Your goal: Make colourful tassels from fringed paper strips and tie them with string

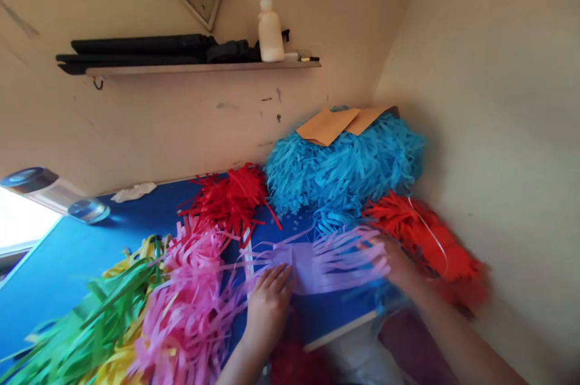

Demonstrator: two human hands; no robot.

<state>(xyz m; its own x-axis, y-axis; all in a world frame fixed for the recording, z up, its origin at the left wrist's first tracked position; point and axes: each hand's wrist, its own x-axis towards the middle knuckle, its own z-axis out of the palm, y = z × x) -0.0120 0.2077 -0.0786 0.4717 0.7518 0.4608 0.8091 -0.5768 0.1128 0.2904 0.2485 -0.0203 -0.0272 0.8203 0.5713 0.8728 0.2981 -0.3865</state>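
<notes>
Blue table (67, 264) under lilac fringe (317, 264) meets beige walls (158, 125).

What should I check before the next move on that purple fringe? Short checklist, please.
1. Left hand flat on the purple fringe, fingers spread on its left part: ok.
2. Right hand has hold of the fringe's right end: cannot tell, as the hand is blurred.
3. Fringe kept apart from the pink pile: not ok, because strands of both mingle beside the left hand.
4. Free room on the right: not ok, since the red pile lies right next to the right hand.
5. Glue bottle upright on the shelf, away from both hands: ok.
</notes>
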